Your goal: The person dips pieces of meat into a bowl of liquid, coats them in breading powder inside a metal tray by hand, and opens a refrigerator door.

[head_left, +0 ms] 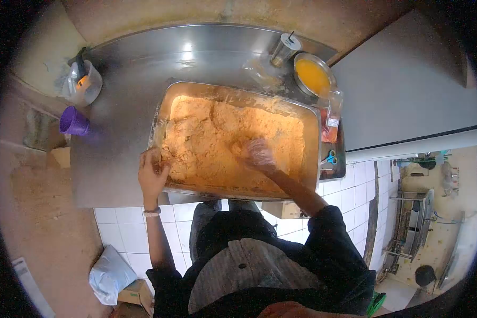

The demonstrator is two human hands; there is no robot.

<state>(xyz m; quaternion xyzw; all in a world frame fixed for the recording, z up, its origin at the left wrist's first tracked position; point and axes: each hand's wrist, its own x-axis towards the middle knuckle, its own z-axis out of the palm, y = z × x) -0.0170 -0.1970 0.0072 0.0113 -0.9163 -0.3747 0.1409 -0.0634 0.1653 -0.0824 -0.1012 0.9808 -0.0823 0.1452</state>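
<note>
A large metal tray point(238, 90) full of crumbly orange mixture point(201, 138) rests on the steel counter. My right hand point(259, 155), in a clear plastic glove, reaches into the mixture right of the tray's middle; its fingers are blurred and partly sunk in the crumbs. At the tray's left front corner is my left hand point(152, 170), bare, with a band on the wrist. Its fingers are curled at the rim, and whether they grip it is hard to see.
Behind the tray's right corner stand a bowl of yellow liquid point(312, 77) and a metal canister point(285, 50). Scissors point(331, 158) and a red packet point(329, 127) lie at the right. On the left are a purple cup point(74, 121) and a plastic-lined tub point(87, 87).
</note>
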